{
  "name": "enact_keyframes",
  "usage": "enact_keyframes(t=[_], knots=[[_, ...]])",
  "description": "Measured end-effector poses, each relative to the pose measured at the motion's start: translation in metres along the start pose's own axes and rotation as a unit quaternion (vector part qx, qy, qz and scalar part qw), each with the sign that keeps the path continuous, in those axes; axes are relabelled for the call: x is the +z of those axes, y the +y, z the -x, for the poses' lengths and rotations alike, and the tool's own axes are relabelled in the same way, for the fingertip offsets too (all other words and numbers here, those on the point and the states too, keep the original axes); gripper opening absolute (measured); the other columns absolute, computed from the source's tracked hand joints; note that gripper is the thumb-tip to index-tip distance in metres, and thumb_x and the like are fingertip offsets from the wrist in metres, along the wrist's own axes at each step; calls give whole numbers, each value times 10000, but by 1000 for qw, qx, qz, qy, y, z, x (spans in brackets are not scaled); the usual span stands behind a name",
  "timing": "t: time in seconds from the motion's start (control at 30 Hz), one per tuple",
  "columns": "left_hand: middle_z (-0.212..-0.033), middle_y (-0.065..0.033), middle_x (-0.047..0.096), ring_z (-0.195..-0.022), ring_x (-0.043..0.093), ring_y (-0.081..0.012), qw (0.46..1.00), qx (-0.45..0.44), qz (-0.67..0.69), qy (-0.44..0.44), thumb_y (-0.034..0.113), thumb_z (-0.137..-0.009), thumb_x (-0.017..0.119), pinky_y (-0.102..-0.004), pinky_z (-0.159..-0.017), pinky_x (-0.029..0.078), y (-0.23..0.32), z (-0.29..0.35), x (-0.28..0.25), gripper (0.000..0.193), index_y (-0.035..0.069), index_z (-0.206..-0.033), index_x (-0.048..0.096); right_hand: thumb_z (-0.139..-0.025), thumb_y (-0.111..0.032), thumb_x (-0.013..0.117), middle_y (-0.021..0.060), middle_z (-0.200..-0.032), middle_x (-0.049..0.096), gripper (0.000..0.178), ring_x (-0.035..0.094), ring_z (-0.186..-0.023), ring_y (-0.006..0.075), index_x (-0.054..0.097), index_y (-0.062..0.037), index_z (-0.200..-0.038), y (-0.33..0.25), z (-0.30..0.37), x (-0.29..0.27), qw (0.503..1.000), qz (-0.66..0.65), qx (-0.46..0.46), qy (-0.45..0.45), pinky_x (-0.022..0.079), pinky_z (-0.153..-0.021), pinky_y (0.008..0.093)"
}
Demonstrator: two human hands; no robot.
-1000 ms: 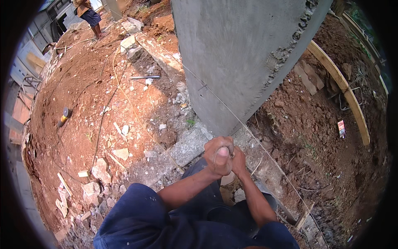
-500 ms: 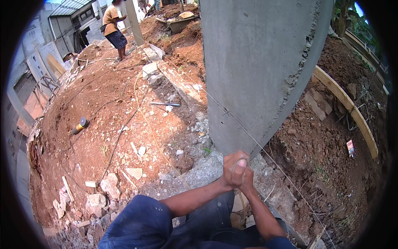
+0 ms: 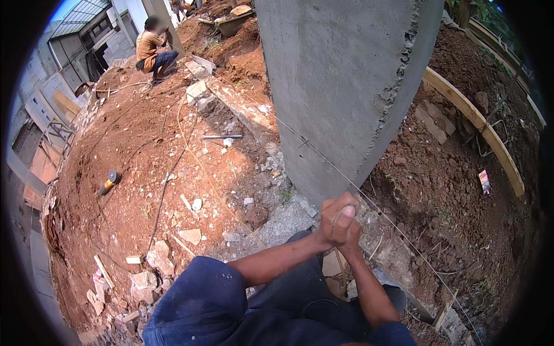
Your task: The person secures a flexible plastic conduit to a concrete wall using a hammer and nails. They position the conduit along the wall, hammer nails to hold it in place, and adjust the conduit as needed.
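Close to the foot of a grey concrete column (image 3: 340,86), both hands are brought together. My left hand (image 3: 333,220) is closed, thumb on top. Pressed against it from below and the right is my right hand (image 3: 352,235), its fingers closed too. A thin line seems to cross the left hand; whatever they grip is hidden. A taut pale string (image 3: 329,163) runs diagonally past the column, just right of my hands. Beneath them a narrow brownish strip (image 3: 341,263) shows between my legs.
On the reddish soil at left lies a yellow and black power tool (image 3: 108,182) with a cord. A metal rod (image 3: 222,136) and broken stones (image 3: 160,258) are scattered nearby. A curved-looking wooden board (image 3: 476,118) lies right. A person (image 3: 154,52) squats at the far left.
The far person has gone from standing to squatting. My clasped hands have moved slightly up and right in the picture, still together. The view has shifted a little.
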State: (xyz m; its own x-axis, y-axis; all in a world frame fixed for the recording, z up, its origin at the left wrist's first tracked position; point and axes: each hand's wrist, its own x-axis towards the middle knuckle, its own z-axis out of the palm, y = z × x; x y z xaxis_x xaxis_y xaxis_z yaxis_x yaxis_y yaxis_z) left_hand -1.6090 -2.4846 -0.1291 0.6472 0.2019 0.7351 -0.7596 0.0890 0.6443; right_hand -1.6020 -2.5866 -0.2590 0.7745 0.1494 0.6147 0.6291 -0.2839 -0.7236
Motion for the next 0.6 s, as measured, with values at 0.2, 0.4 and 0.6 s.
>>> enact_keyframes(t=[0.2, 0.4, 0.6], knots=[[-647, -123, 488, -506, 508, -268, 995, -89, 12, -49, 237, -917, 458, -376, -508, 385, 4, 0, 17, 292, -11, -796, 553, -790, -91, 689, 106, -814, 587, 128, 628, -763, 259, 630, -7, -865, -14, -1, -15, 988, -17, 138, 68, 472, -642, 361], [-640, -111, 529, -518, 512, -219, 995, 50, -41, -70, 228, -936, 446, -352, -503, 381, 18, 16, 22, 321, -17, -760, 556, -827, -98, 700, 93, -941, 624, 230, 632, -887, 245, 687, -17, -1041, -19, -1, -18, 980, -20, 186, 66, 504, -773, 341], [-613, -119, 532, -499, 527, -230, 995, 15, -90, -35, 245, -930, 445, -348, -498, 393, 20, 20, 3, 335, -7, -738, 554, -862, -127, 706, 117, -1099, 632, 268, 620, -1033, 266, 689, -26, -1110, -23, -22, 10, 977, 72, 153, 131, 516, -827, 338]])
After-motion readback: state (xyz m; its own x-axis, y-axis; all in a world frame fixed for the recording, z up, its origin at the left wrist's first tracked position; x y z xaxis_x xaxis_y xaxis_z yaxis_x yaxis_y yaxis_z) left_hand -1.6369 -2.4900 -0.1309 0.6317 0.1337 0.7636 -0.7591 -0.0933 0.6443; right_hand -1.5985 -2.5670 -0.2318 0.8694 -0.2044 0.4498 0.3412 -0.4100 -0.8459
